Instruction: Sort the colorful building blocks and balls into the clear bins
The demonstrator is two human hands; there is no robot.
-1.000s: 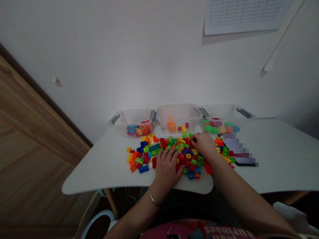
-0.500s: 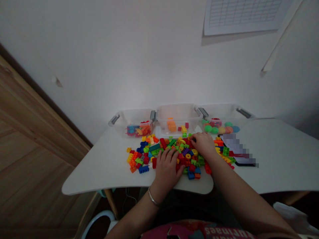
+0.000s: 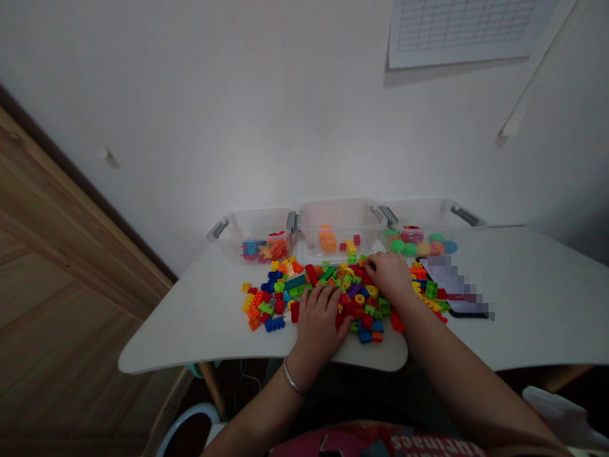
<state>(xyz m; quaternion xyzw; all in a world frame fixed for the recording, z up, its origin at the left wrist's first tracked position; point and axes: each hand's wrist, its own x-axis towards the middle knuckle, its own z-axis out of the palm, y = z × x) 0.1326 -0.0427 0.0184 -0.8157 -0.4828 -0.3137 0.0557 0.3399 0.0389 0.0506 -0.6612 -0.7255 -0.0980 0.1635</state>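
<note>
A heap of colourful toy building bricks (image 3: 354, 291) spreads over the white table. My left hand (image 3: 320, 320) rests on the front of the heap, its fingers spread and lying over the bricks. A red brick (image 3: 295, 311) shows beside its fingers, and a blue brick (image 3: 275, 324) lies farther left. At the back right of the heap, my right hand (image 3: 391, 276) has its fingers curled together down among the bricks. What they grip, if anything, is hidden. A yellow ring-shaped piece (image 3: 372, 291) lies just below that hand.
Three clear bins stand along the wall: the left bin (image 3: 228, 251) with mixed pieces, the middle bin (image 3: 342, 212) with an orange piece and several small bricks, the right bin (image 3: 428, 212) with coloured balls. A phone (image 3: 469, 313) lies right of the heap, near the table (image 3: 533, 304) middle.
</note>
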